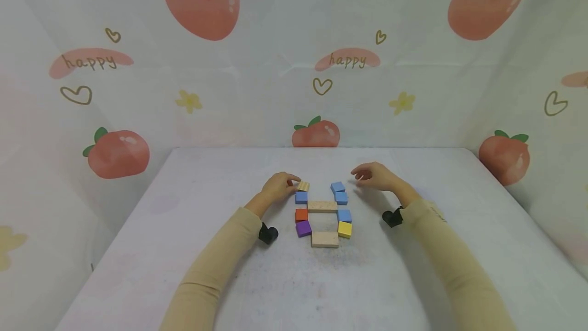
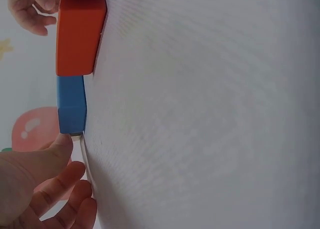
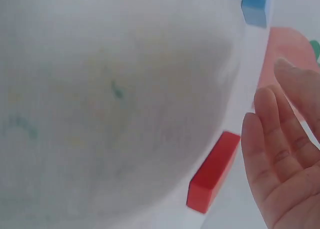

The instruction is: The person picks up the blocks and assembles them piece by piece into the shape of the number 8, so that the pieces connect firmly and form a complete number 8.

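Note:
My left hand (image 1: 278, 186) is at the far left end of a block layout, its thumb and fingertips against a small plain wooden block (image 1: 303, 186). A gap shows between thumb and fingers in the left wrist view. Just nearer lies a blue block (image 1: 301, 197), followed by an orange-red block (image 1: 301, 215) and a purple block (image 1: 303, 228). Over the table, right of the far blue block (image 1: 337, 187), my right hand (image 1: 374, 176) hovers with loosely bent fingers and holds nothing. A red block (image 3: 214, 174) lies near it in the right wrist view; the head view does not show it.
The right row continues with blue blocks (image 1: 341, 197) and a yellow block (image 1: 344, 229). A long wooden block (image 1: 322, 207) spans between the rows, and another wooden block (image 1: 324, 239) lies at the near end. A printed cloth (image 1: 257, 80) hangs behind the white table (image 1: 184, 193).

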`<state>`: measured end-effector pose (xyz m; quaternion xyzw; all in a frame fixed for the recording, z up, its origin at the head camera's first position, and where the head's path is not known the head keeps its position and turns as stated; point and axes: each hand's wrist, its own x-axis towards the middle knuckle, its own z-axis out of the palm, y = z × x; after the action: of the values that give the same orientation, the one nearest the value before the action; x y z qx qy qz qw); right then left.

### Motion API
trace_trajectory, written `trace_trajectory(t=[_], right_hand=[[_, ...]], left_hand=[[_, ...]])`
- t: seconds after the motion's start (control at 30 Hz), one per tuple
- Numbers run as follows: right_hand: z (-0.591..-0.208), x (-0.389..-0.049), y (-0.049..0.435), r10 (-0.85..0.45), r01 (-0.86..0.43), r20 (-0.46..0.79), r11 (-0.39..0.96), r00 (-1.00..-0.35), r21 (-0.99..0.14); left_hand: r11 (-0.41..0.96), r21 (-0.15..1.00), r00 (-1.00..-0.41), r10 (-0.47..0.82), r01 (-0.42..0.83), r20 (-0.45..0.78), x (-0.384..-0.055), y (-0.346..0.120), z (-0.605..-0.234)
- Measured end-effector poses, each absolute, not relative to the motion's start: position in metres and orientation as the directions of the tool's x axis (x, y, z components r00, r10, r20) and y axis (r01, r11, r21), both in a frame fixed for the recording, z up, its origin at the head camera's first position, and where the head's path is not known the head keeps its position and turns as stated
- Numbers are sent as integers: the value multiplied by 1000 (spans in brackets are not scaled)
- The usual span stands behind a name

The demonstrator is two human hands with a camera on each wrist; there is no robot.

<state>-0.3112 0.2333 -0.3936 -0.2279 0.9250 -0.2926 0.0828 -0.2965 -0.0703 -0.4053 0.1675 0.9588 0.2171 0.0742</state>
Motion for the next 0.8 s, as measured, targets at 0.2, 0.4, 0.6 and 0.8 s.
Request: trace_trajectory(t=[0.2, 0.4, 0.6, 0.8], right_hand=[[-391, -312, 243, -403, -332, 2, 752, -915, -569], [-388, -311, 251, -262, -191, -36, 785, -965, -589], [-389, -306, 257, -182, -137, -13, 783, -983, -607], [-392, -306, 263, -98, -21, -85, 765, -992, -644]], left_hand=[[845, 443, -932, 359, 299, -57, -296, -71, -406], [843, 449, -932, 358, 296, -58, -296, -71, -405], [841, 454, -932, 357, 293, -61, -297, -72, -406], [840, 462, -934, 351, 284, -64, -299, -73, -410]])
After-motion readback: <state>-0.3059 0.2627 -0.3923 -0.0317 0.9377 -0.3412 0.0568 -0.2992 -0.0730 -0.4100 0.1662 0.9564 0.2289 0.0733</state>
